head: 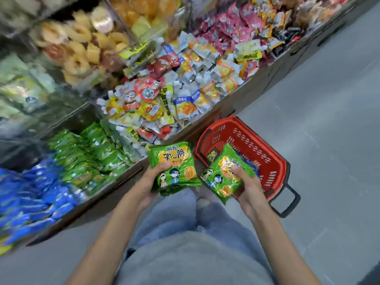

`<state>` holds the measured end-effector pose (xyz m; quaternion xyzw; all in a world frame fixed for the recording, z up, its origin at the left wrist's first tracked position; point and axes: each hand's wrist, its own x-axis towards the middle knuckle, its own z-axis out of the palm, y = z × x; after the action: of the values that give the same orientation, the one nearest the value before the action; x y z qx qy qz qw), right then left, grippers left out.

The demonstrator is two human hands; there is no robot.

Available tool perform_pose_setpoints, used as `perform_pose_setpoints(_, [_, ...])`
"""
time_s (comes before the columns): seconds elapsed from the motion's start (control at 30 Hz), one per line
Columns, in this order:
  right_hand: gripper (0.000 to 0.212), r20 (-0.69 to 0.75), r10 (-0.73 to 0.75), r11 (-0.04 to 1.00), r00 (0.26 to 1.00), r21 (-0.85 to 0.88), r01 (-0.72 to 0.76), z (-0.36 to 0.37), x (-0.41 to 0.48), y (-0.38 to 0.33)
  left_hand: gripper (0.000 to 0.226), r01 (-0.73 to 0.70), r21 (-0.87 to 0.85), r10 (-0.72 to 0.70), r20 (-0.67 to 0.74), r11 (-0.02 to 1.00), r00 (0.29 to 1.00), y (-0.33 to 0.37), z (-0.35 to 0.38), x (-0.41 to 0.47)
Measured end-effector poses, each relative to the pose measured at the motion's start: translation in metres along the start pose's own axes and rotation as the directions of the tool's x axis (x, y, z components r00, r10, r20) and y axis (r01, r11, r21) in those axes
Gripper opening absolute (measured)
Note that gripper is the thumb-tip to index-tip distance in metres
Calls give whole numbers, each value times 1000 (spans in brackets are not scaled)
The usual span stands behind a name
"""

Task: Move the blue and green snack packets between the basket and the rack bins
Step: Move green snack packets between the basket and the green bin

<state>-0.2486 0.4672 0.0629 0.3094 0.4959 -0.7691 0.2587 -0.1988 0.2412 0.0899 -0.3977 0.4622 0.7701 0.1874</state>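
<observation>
Lying far left of the red basket (276,161), a heap of blue packets (30,192) fills one rack bin. A heap of green packets (88,159) fills the next bin, nearer the basket. Just left of the basket, the left hand (151,182) grips a small stack of green packets (176,161); the thumb curls over the stack's lower left face and the fingers are hidden beneath. The top packet is glossy green with an orange label, large dark characters and cartoon figures. Over the basket's left rim, the right hand (247,183) holds a tilted green packet (221,177) of the same print, thumb pressed across its face, fingers wrapped under it. Inside the basket, more packets show behind it, partly hidden.
</observation>
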Motion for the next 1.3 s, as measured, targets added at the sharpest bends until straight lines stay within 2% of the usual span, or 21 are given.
perform_pose_setpoints(0.1, [22,110,78,989,991,-136,-63,19,-10,15,116,-83,-162,61,-135,983,989,-28,-37,-38])
perform_pose_setpoints(0.17, [24,181,130,964,975,-253,-81,39,-14,24,111,-163,-252,106,-223,954,969,-45,-62,-64])
perform_pose_setpoints(0.23, [35,228,182,933,956,-348,-94,64,-18,32,107,-227,-318,128,-303,920,944,-60,-83,-87])
perform_pose_setpoints(0.3, [42,293,225,904,929,-419,-87,91,-20,40,95,-284,-389,143,-353,876,924,-74,-103,-107])
perform_pose_setpoints(0.43, [20,400,291,855,869,-516,-48,148,-20,68,88,-394,-516,169,-430,760,887,-88,-136,-133])
perform_pose_setpoints(0.6, [18,418,314,787,853,-617,12,218,-23,114,71,-413,-600,99,-485,686,869,-85,-196,-143])
perform_pose_setpoints(0.7, [6,433,237,730,870,-670,135,254,-19,146,93,-413,-605,103,-479,680,872,-70,-238,-144])
perform_pose_setpoints(0.73, [7,446,186,687,876,-696,208,265,-16,156,93,-401,-603,98,-471,690,877,-64,-253,-143])
perform_pose_setpoints(0.83, [22,508,96,526,856,-756,390,298,-5,186,67,-362,-587,81,-449,724,890,-51,-292,-138])
perform_pose_setpoints(0.87, [27,519,82,451,851,-780,433,307,1,196,64,-351,-580,79,-441,735,894,-47,-304,-137])
perform_pose_setpoints(0.97, [43,547,75,113,834,-836,538,327,24,223,58,-317,-559,72,-415,766,907,-35,-332,-130])
perform_pose_setpoints(1.07, [40,594,163,-111,788,-782,613,337,39,247,42,-284,-537,64,-390,795,918,-27,-351,-123])
perform_pose_setpoints(1.2, [31,572,160,-218,804,-774,594,339,48,269,40,-260,-540,42,-382,800,923,-22,-366,-117])
perform_pose_setpoints(1.3, [30,520,109,-214,847,-820,531,340,54,282,41,-269,-547,36,-399,793,916,-23,-372,-112])
